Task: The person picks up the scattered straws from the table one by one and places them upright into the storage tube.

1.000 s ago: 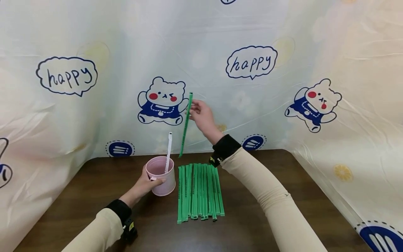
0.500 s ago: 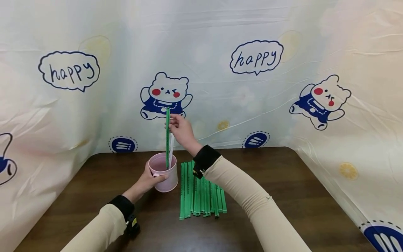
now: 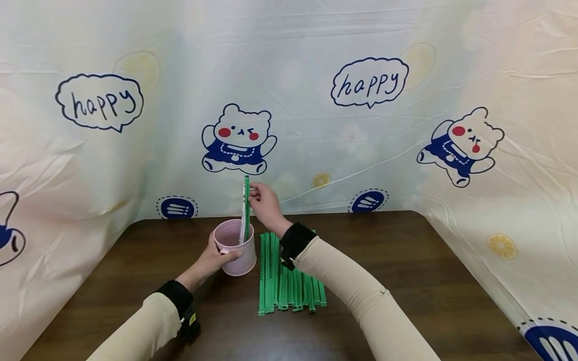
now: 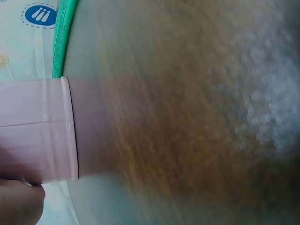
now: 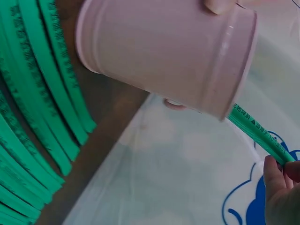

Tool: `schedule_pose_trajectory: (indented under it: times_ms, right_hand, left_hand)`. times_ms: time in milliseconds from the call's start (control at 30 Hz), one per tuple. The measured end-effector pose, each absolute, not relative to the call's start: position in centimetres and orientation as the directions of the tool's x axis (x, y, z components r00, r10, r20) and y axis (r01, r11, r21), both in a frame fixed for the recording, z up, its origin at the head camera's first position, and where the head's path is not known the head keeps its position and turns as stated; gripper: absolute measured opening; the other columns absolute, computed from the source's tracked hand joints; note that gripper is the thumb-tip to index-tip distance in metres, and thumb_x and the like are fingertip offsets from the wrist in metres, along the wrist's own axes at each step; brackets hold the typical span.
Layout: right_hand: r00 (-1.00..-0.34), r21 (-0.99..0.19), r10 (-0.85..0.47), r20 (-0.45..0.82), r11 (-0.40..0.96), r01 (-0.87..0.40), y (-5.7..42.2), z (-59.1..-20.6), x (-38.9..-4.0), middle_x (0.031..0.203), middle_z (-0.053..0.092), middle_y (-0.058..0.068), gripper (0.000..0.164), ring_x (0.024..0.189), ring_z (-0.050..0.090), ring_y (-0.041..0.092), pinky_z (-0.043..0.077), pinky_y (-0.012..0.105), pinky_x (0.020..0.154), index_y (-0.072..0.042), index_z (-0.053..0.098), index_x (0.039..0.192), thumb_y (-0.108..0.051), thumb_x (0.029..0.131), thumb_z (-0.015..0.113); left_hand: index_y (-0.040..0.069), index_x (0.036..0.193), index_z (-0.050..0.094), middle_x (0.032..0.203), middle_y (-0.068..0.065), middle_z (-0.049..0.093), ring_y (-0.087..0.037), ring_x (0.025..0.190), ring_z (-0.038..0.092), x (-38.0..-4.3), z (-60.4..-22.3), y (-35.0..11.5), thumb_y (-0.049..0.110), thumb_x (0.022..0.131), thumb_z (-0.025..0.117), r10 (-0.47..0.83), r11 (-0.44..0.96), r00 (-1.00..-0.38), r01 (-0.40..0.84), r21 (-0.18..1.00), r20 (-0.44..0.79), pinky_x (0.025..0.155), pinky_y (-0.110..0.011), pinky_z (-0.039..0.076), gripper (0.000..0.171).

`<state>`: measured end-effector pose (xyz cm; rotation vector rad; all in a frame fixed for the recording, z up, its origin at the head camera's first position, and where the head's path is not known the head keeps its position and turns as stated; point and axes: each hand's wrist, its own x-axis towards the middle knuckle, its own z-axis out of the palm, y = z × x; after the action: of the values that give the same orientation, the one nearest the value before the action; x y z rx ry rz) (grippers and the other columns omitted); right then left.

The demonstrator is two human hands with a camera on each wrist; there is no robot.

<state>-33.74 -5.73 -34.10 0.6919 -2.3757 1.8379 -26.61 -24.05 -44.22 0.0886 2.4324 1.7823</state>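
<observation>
A pale curtain (image 3: 293, 55) printed with bears, clouds reading "happy" and lemon slices backs the scene; a dark brown wood-grained tabletop (image 3: 388, 265) lies below it. Through my remote views I take the pink cup (image 3: 241, 261) as the landmark; it stands on the tabletop. The left hand (image 3: 214, 258) grips the near left side of the pink cup, its thumb along the wall just under the rim. The right hand (image 3: 266, 201), above the pink cup and to its right, pinches a green strip (image 3: 247, 203) between thumb and fingers; I see these fingers clamped on the strip in the right wrist view too. The green strip is nearly upright, its lower end within the mouth of the pink cup. A white strip (image 3: 242, 223) stands close beside it, leaning in the same mouth. Just right of the pink cup, a row of green strips (image 3: 284, 288) bearing dark print lies side by side, partly covered in my head view by the right wrist's black band (image 3: 296, 239). Cream sleeves (image 3: 356, 286) cover both forearms, nearer to me than the pink cup.
</observation>
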Motion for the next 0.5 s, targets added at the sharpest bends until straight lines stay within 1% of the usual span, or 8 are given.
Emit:
schedule_pose_trajectory:
  times_ms: [167, 500]
  right_hand:
    - [-0.913, -0.902, -0.275, 0.300, 0.231, -0.365, -5.4, -35.3, -33.9, 0.122, 0.067, 0.025, 0.042, 0.111, 0.065, 0.034, 0.058, 0.035, 0.093, 0.003, 0.053, 0.143, 0.002, 0.101, 0.052]
    - [-0.926, -0.920, -0.284, 0.248, 0.230, -0.317, -4.9, -36.3, -34.3, 0.125, 0.067, 0.026, 0.044, 0.115, 0.066, 0.035, 0.059, 0.038, 0.097, 0.003, 0.051, 0.145, 0.000, 0.102, 0.055]
  left_hand:
    - [0.005, 0.158, -0.012, 0.161, -0.026, 0.015, -0.044, 0.146, 0.024, -26.7, -44.4, -24.0, 0.018, 0.093, 0.068, 0.113, 0.311, -0.992, -0.019, 0.950, -0.057, 0.124, -0.067, 0.022, 0.104]
    - [0.008, 0.158, -0.010, 0.162, -0.026, 0.014, -0.044, 0.146, 0.022, -26.5, -44.3, -23.9, 0.019, 0.094, 0.069, 0.102, 0.293, -0.992, -0.040, 0.955, -0.073, 0.125, -0.068, 0.020, 0.102]
